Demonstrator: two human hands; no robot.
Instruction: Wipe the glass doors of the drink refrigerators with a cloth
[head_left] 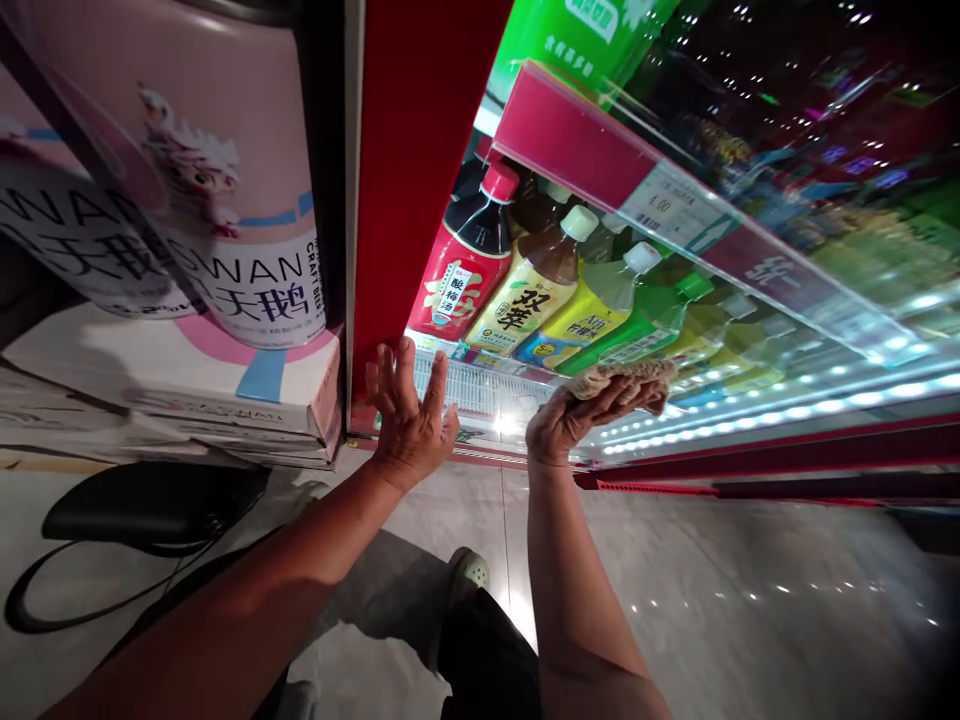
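Note:
My left hand (pixel 411 412), fingers spread, holds nothing and rests on or just before the lower left corner of a glass cooler, by its red frame (pixel 394 180). In my right hand (pixel 564 420) is a folded tan cloth (pixel 630 385), at the glass in front of the lower shelf. Whether the cloth presses on the glass I cannot tell. Behind the glass stand a red-labelled bottle (pixel 457 275), a cream-labelled bottle (pixel 529 285), a yellow-labelled bottle (pixel 585 315) and a green bottle (pixel 645 325).
Large pink beer cans (pixel 247 200) stand on a cardboard carton (pixel 277 395) to the left. A black bag (pixel 150 505) with a strap lies on the grey tiled floor (pixel 720 600). Above the bottles runs a shelf edge with a price tag (pixel 664 205). My shoe (pixel 469 572) shows below.

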